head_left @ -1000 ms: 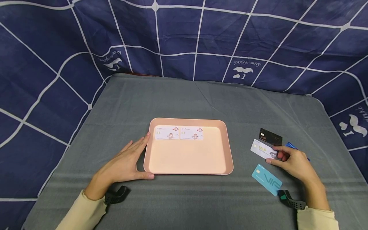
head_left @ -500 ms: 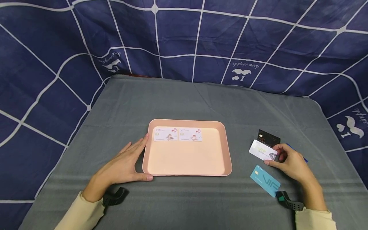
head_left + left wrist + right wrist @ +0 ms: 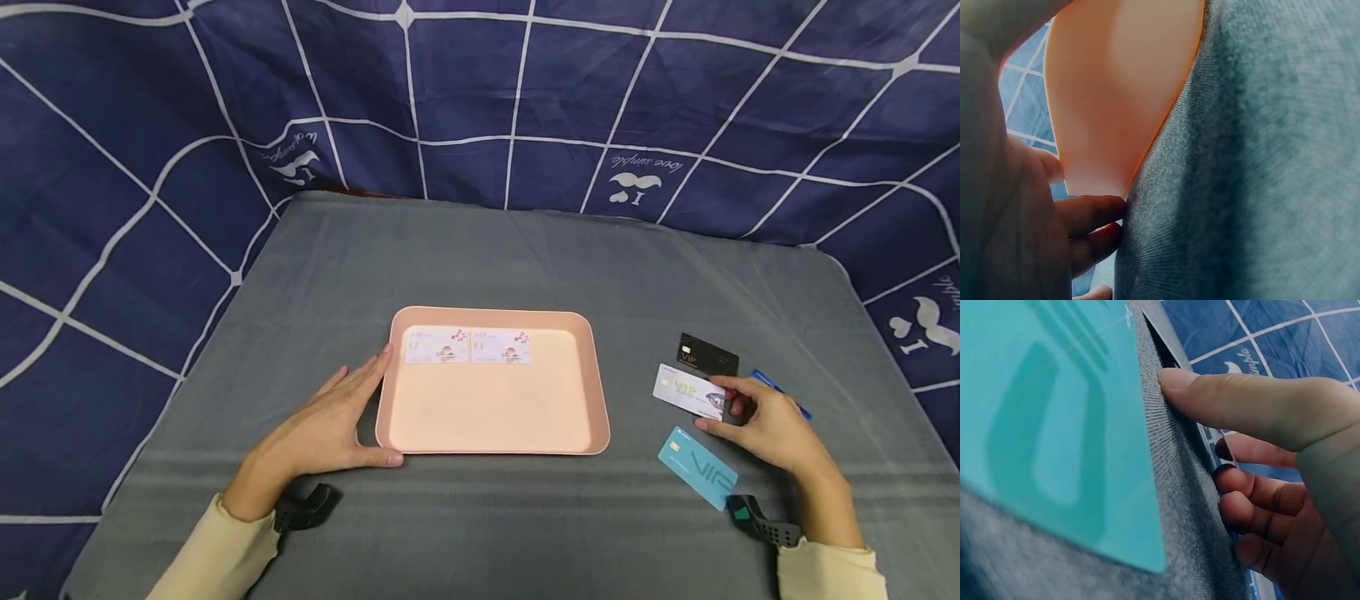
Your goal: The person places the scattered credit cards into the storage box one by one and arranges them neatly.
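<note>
My right hand pinches the right end of a white VIP card between thumb and fingers. A black VIP card lies just beyond it. Part of a blue card shows behind the hand; the rest is hidden. Nearer to me a teal VIP card lies slanted, and it looms large beside the thumb in the right wrist view. My left hand rests against the left side of a pink tray, thumb and fingers spread. Two white floral VIP cards lie side by side in the tray's far left part.
Grey cloth covers the table. A dark blue curtain with white grid lines rises at the back and along both sides. Black wrist straps sit on both wrists.
The white card in my right hand has turned very slightly, its slant a little flatter. My left hand and the tray keep their places; the head view shifts a little.
</note>
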Motion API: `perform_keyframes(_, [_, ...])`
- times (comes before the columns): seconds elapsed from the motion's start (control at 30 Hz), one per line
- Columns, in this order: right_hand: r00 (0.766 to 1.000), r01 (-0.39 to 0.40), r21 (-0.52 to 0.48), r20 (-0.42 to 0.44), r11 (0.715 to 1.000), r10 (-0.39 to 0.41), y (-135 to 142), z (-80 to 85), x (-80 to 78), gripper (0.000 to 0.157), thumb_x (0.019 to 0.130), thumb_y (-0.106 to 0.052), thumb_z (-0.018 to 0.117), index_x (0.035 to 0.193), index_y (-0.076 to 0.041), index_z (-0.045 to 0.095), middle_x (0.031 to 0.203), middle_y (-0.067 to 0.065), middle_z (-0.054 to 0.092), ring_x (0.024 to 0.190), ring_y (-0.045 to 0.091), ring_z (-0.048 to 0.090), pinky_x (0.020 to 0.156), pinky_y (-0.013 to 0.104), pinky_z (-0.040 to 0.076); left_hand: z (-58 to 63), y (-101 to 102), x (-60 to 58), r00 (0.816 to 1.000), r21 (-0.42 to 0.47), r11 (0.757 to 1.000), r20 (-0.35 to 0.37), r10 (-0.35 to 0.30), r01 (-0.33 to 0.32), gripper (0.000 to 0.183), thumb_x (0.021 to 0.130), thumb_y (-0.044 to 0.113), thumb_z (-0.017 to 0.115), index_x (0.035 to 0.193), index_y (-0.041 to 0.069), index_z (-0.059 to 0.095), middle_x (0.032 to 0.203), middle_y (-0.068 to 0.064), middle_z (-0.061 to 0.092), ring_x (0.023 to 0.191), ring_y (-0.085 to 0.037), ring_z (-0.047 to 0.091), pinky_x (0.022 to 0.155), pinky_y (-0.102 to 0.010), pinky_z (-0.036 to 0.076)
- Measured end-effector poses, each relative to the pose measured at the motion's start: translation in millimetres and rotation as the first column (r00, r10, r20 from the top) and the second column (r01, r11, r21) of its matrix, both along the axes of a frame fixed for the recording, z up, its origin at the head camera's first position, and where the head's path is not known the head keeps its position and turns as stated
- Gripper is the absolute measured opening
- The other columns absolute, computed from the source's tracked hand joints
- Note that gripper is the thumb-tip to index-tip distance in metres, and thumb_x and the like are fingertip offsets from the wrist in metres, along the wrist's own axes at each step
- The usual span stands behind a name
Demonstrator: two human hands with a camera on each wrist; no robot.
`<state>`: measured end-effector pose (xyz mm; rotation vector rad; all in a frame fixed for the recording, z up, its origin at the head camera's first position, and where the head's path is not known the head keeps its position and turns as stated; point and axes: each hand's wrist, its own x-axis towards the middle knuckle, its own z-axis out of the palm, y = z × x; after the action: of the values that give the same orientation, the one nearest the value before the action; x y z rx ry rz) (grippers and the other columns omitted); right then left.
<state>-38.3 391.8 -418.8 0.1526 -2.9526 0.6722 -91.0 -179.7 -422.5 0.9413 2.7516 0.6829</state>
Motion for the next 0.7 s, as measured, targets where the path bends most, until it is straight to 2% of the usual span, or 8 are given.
perform_keyframes(0.1, [1.0, -0.01, 0.002, 0.01, 1.0, 0.01, 1.2, -0.3, 1.8, 0.063, 0.066, -0.019, 0.093, 0.118, 0.003, 0.066, 0.078, 0.001, 0.051, 0.068, 0.006, 0.043, 0.053, 0.021, 0.032, -0.9, 0.6, 0.6, 1.0, -0.003, 1.0, 0.005, 0.0, 0.0, 0.128, 0.072, 0.074, 0.071, 0.159, 0.006, 0.006, 0.162, -0.017, 0.019, 0.142, -0.041, 0.031, 0.112, -0.064, 0.018])
perform_keyframes(0.43, [0.998, -0.046, -0.042, -0.044, 0.998, 0.044, 3.0, -0.9, 1.8, 0.056, 0.066, -0.008, 0.09, 0.117, 0.003, 0.068, 0.077, 0.0, 0.051, 0.065, 0.005, 0.043, 0.053, 0.018, 0.032, -1.4, 1.5, -0.3, 1.0, -0.01, 1.0, 0.017, 0.002, -0.002, 0.128, 0.072, 0.073, 0.071, 0.158, 0.003, 0.008, 0.162, -0.016, 0.018, 0.143, -0.039, 0.029, 0.112, -0.065, 0.018])
perform_keyframes(0.7, [0.999, -0.027, -0.057, -0.026, 0.998, 0.025, 3.8, -2.1, 2.7, 0.059, 0.066, -0.008, 0.091, 0.118, 0.003, 0.067, 0.078, 0.001, 0.051, 0.065, 0.005, 0.043, 0.053, 0.018, 0.033, -0.1, 0.6, -0.4, 1.0, -0.008, 1.0, 0.022, 0.002, -0.002, 0.129, 0.072, 0.073, 0.072, 0.159, 0.007, 0.005, 0.163, -0.014, 0.015, 0.144, -0.039, 0.028, 0.112, -0.064, 0.017])
